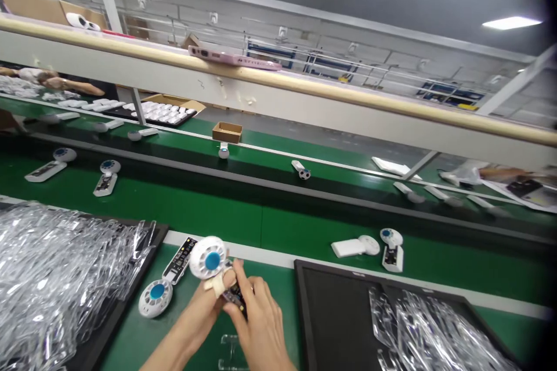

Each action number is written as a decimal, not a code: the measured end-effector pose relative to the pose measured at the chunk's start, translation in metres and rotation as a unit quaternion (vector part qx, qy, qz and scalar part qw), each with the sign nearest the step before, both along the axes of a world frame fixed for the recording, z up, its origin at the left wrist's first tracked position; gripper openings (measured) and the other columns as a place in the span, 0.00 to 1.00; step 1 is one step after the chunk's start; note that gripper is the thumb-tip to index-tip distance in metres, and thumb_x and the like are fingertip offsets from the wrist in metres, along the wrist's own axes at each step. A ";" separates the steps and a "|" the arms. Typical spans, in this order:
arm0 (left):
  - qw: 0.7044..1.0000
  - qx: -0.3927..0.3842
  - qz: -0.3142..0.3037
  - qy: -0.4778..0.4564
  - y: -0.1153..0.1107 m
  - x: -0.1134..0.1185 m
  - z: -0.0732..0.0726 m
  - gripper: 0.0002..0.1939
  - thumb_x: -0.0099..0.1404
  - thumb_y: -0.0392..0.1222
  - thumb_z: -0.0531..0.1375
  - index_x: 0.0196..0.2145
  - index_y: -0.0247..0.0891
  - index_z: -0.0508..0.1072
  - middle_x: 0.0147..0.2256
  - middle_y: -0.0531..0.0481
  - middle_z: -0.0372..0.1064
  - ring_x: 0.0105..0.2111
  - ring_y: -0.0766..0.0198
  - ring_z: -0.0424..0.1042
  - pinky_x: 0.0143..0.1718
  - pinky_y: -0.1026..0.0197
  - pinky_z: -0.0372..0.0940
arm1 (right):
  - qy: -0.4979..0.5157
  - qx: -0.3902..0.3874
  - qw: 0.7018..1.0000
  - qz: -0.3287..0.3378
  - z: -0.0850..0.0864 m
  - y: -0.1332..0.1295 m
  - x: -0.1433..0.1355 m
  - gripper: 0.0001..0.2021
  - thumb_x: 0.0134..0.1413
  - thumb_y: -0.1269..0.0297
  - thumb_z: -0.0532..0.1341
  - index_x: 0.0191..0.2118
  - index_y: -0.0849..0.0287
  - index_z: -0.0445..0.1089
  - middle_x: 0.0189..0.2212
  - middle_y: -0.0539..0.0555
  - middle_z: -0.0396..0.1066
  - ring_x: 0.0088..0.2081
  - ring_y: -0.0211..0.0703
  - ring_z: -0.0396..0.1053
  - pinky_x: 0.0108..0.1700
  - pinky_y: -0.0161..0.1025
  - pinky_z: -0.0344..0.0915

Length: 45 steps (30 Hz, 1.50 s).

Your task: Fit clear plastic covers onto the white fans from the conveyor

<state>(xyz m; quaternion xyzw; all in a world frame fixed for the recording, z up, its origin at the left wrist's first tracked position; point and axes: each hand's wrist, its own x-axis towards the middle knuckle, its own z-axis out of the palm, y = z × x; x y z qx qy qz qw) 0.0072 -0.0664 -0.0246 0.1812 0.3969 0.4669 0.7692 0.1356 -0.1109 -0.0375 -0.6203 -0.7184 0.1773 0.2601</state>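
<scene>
Two hands [261, 314] grasp one white fan [201, 259], with one other fan [150, 301] just beside.

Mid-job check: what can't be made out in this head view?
- Head view: the held fan's circuit board is partly hidden by the left hand and right hand.
- Head view: the clear piece below them is partly covered by the right hand.
- Head view: the left clear-plastic pile is cut off by the left and bottom edges.
- Head view: the far-right fans are blurred.
</scene>
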 end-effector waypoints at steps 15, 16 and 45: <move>0.947 0.127 0.093 0.280 0.006 0.034 -0.004 0.20 0.48 0.51 0.67 0.37 0.38 0.74 0.40 0.47 0.73 0.44 0.54 0.68 0.47 0.59 0.62 | 0.340 -0.039 0.893 -0.291 -0.036 0.068 0.013 0.28 0.61 0.51 0.37 0.17 0.56 0.60 0.17 0.52 0.65 0.23 0.41 0.64 0.28 0.37 0.59; 0.946 0.127 0.080 0.286 0.018 0.036 -0.010 0.21 0.49 0.52 0.66 0.38 0.37 0.74 0.40 0.46 0.72 0.43 0.55 0.69 0.45 0.59 0.63 | 0.330 -0.050 0.899 -0.284 -0.036 0.072 0.017 0.28 0.61 0.51 0.38 0.18 0.57 0.62 0.18 0.52 0.66 0.24 0.42 0.64 0.28 0.37 0.59; 0.639 0.238 -0.160 0.714 -0.015 -0.122 -0.100 0.27 0.59 0.46 0.55 0.55 0.38 0.55 0.44 0.42 0.62 0.43 0.52 0.67 0.43 0.51 0.64 | 0.175 -0.267 0.944 -0.083 -0.039 -0.011 0.044 0.24 0.54 0.51 0.52 0.54 0.56 0.56 0.25 0.46 0.59 0.29 0.42 0.64 0.35 0.38 0.60</move>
